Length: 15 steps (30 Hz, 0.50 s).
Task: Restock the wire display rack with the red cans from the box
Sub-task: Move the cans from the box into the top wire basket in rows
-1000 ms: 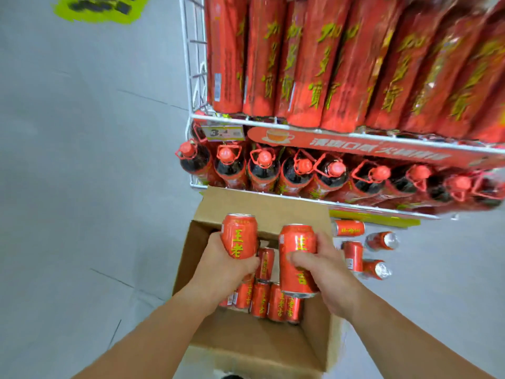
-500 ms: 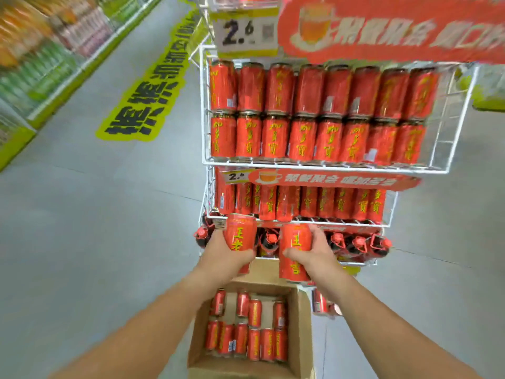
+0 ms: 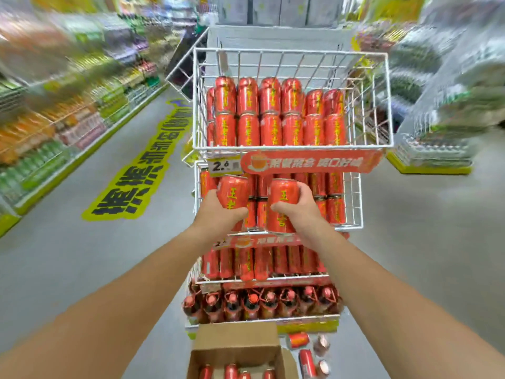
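Note:
My left hand (image 3: 218, 214) grips one red can (image 3: 232, 191) and my right hand (image 3: 297, 212) grips another red can (image 3: 282, 203). Both cans are raised in front of the second tier of the white wire display rack (image 3: 355, 187). The top basket (image 3: 292, 144) holds two stacked rows of red cans, with free space at its upper right. The open cardboard box (image 3: 235, 348) stands on the floor below, with several red cans standing inside it.
Lower rack tiers carry more red cans and a row of red-capped bottles (image 3: 251, 302). Several loose cans (image 3: 306, 351) lie on the floor right of the box. A yellow floor sticker (image 3: 142, 170) lies to the left, and blurred store shelves line both sides.
Both hands have lifted their cans from over the box up to the second tier. The view has tilted upward, and the top basket is now visible.

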{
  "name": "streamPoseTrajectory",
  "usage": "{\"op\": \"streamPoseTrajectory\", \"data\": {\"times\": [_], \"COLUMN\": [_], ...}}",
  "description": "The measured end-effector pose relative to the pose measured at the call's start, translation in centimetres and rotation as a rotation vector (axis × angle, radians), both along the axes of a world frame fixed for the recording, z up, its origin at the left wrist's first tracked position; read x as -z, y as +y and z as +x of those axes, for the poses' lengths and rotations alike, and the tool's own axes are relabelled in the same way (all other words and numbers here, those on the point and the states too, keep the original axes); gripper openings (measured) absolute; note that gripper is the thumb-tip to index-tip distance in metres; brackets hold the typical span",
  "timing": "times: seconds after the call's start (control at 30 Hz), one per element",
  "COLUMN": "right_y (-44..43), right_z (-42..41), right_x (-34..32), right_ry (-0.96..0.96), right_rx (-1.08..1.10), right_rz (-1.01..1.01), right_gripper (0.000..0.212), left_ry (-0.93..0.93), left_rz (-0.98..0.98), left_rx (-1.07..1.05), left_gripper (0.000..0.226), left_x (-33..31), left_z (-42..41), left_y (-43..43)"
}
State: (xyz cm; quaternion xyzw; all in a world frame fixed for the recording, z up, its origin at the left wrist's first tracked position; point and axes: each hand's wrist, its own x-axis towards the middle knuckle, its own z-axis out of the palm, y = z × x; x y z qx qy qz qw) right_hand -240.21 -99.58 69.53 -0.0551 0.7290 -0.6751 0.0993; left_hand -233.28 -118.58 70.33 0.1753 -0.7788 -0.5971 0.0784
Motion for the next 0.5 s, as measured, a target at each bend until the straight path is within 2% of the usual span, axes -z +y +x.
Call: {"op": "streamPoseTrajectory", "data": {"times": [0.13, 0.2, 0.43, 0.5], "right_y": [1.7, 2.7, 5.8, 6.8], "right_z": [-1.3, -2.5, -10.1, -12.8], "right_x": [-5.3, -7.8, -14.5, -15.5], "right_ry": [0.088, 0.121, 0.200, 0.202], "right_rx": [0.016, 0.013, -0.001, 0.002], "right_rz": [-0.058, -0.082, -0.093, -0.087], "right_gripper": [0.081, 0.079, 0.098, 0.096], "left_ry": [0.128, 0.166, 0.263, 0.262], "left_rz": [-0.016, -0.032, -0.124, -0.149], "left_rx": [0.030, 0.023, -0.079, -0.112], "left_gripper": [0.046, 0.047, 0.041, 0.051], "left_x": [-5.4, -7.7, -13.2, -14.3], "left_z": [-1.8, -3.0, -9.7, -12.2], "left_y": [1.3, 2.0, 4.4, 5.3]}}
